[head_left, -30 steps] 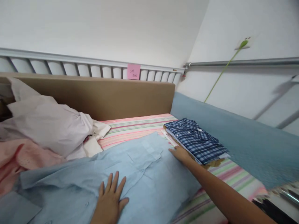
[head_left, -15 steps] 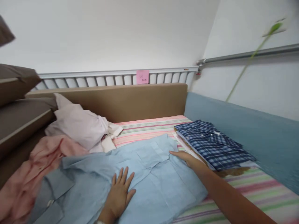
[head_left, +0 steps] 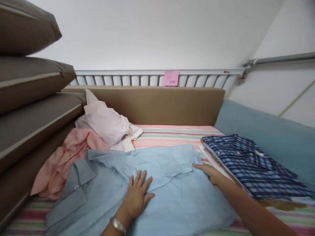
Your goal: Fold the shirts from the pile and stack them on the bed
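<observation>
the left hand (head_left: 135, 198) lies flat on the light blue shirt (head_left: 169, 196), with its fingers spread apart; a silver band (head_left: 118, 226) is around this wrist. the right hand (head_left: 210, 173) touches the same shirt near its far right corner, with the pointing finger stretched out; i cannot tell if it pinches the cloth. the shirt is laid out in front of the person, on the striped sheet (head_left: 172, 134), and its collar (head_left: 82, 172) points to the left side.

just beside the right forearm lies a folded blue plaid shirt (head_left: 248, 167), on top of other layers. at the left are a crumpled pink garment (head_left: 69, 160) and, behind it, a white garment (head_left: 108, 123), next to stacked brown cushions (head_left: 36, 101). at the back stands a tan padded board (head_left: 172, 105), and behind it a white radiator (head_left: 123, 79) with a pink note (head_left: 171, 78).
</observation>
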`<state>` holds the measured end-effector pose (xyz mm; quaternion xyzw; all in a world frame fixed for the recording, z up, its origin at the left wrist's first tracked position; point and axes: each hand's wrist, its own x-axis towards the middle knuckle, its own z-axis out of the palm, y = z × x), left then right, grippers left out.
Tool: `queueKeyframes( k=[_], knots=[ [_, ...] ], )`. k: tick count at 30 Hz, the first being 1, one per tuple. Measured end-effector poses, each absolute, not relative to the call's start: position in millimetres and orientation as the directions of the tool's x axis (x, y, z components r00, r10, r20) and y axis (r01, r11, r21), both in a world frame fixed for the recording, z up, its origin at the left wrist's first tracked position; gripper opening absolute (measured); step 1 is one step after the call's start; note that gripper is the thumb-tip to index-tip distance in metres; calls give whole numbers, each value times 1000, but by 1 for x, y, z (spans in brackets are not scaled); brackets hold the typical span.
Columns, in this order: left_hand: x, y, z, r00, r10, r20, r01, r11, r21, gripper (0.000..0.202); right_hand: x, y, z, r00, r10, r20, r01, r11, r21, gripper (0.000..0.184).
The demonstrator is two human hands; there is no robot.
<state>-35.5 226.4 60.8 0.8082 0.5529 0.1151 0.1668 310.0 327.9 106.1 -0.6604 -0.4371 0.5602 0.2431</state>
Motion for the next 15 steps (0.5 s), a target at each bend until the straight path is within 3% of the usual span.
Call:
queueKeyframes(
  k=[3,5,7,9,11,13,15],
  knots=[
    [-36,219,70,261,965,24,750,-218,625,56,286,324,129,-94,801,-591,113,-581,-806,30],
    [-39,216,74,179,984,6,545,-104,832,59,258,326,142,-92,864,-495,88,-488,-868,35],
    [-44,216,73,108,993,-55,253,26,967,63,218,328,151,-78,926,-369,150,-355,-923,41],
    [-51,220,69,64,988,-142,-44,145,988,65,168,325,153,-65,962,-265,364,-224,-904,42],
    [-57,224,66,32,973,-227,-300,226,927,66,114,315,148,-73,980,-183,672,-87,-735,45],
    [-64,228,65,11,952,-305,-477,273,835,66,65,298,142,-174,961,-214,847,35,-531,56],
    [-70,231,66,4,939,-343,-545,290,787,61,28,275,138,-281,915,-290,902,149,-405,61]
  ],
)
